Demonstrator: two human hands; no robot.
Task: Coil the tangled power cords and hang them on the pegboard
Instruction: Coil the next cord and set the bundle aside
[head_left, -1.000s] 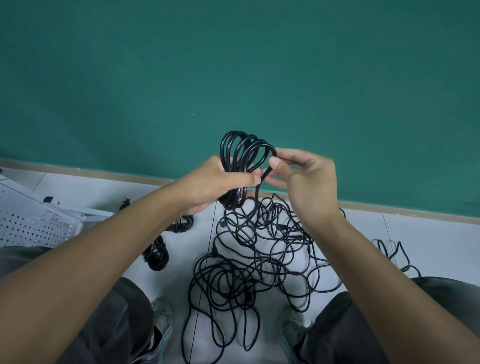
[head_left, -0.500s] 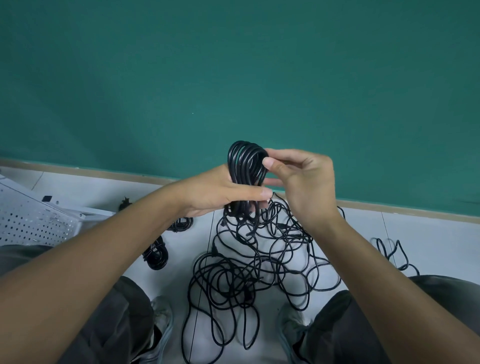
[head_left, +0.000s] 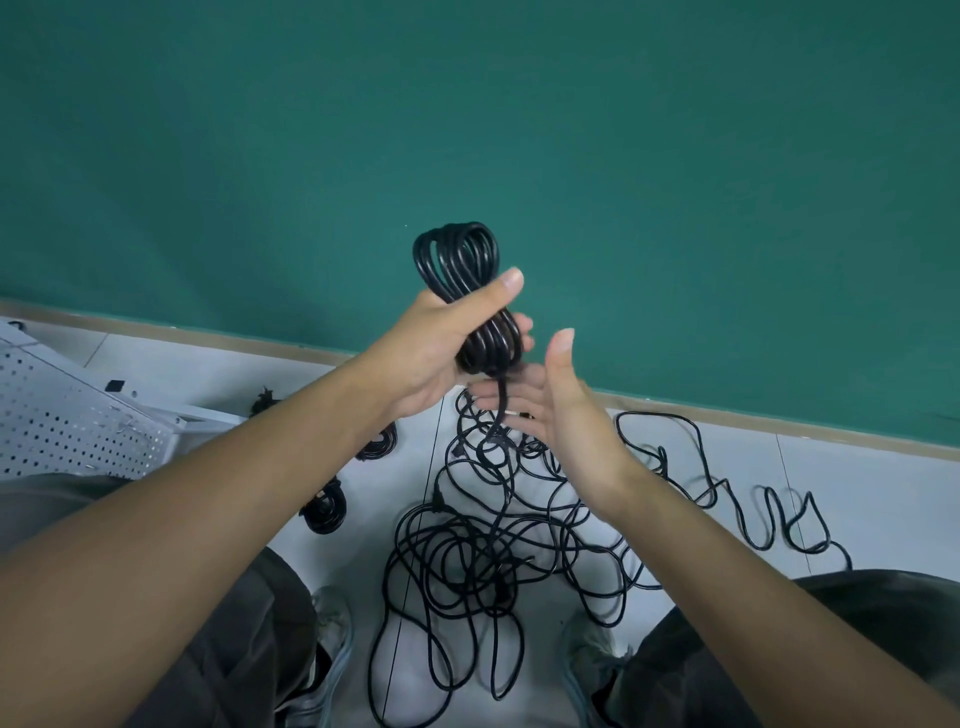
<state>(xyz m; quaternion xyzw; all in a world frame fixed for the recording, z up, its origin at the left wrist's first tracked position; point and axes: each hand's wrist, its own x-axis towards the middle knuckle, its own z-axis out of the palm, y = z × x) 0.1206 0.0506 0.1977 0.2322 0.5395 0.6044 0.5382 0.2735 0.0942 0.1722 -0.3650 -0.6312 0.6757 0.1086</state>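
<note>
A coil of black power cord (head_left: 464, 291) is gripped in the left hand (head_left: 441, 343), thumb over the front of the bundle, fingers wrapped behind. The coil's long axis is held nearly upright, tilted slightly to the left at the top. The right hand (head_left: 563, 402) is held open just right of the coil's lower end, palm turned toward it, nothing grasped. A single tail (head_left: 502, 410) hangs straight down from the coil's bottom, passing just left of the open palm into the tangled cords (head_left: 483, 551) on the floor. The tail therefore lies nearer the right hand; it is judged the likely next thing to be taken. Two finished coils (head_left: 326, 506) lie on the floor at left. The white pegboard (head_left: 67, 426) lies at far left.
</note>
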